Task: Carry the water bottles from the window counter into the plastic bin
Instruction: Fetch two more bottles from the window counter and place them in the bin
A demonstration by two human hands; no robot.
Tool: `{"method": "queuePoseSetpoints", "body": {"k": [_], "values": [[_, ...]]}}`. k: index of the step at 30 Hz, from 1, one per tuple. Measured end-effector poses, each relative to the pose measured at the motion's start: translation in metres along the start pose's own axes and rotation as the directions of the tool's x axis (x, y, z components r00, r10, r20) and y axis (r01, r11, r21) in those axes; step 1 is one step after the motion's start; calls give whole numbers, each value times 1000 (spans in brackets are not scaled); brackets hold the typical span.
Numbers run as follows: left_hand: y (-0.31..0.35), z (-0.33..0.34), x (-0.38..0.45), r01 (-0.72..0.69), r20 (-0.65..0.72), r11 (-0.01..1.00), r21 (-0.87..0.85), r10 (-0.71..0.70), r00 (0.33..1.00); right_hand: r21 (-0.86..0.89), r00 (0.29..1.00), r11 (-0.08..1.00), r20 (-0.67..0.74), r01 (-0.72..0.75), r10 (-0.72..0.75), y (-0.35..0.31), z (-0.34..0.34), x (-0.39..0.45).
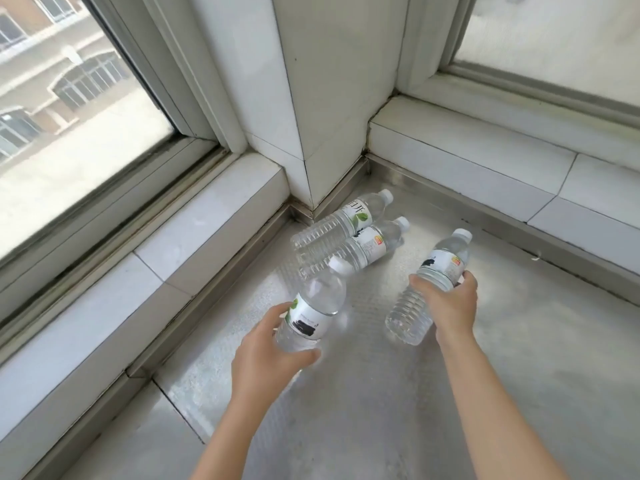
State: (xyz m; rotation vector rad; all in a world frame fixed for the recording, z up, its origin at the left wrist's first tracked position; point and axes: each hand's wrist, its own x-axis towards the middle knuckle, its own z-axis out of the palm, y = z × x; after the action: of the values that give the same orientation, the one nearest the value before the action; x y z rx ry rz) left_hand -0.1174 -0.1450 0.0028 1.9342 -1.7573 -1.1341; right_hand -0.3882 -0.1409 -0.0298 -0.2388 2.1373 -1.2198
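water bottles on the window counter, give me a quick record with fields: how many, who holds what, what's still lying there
bottles in view: four
left hand: grips left bottle, cap pointing away
right hand: grips right bottle, tilted
lying on counter: far bottle and near bottle, side by side by the corner pillar
plastic bin: not in view

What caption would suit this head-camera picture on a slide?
Left hand and right hand each grip a water bottle above the metal counter; two more bottles lie by the corner.
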Motion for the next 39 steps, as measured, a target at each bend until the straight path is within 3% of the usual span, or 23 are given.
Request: {"method": "queuePoseSetpoints", "body": {"k": [3, 7, 12, 19, 29, 39], "values": [[5, 5, -13, 74, 21, 956, -285, -71, 997, 87, 999, 995, 14, -43, 42, -1, -5, 6], [13, 4, -31, 99, 40, 863, -496, -91, 995, 145, 991, 985, 108, -93, 78, 3, -25, 4], [19, -2, -54, 85, 18, 809, -581, -92, 996, 63, 980, 998, 199, -19, 6, 16, -38, -24], [11, -19, -95, 81, -12, 778, -623, -113, 994, 201, 933, 980, 352, 6, -78, 20, -53, -75], [-30, -76, -173, 18, -189, 724, -690, -204, 961, 281, 776, 951, 567, 132, -276, -1, -56, -190], [-107, -138, -294, -135, -421, 647, -751, -311, 852, 269, 496, 905, 766, 331, -409, 16, -37, -330]]}}
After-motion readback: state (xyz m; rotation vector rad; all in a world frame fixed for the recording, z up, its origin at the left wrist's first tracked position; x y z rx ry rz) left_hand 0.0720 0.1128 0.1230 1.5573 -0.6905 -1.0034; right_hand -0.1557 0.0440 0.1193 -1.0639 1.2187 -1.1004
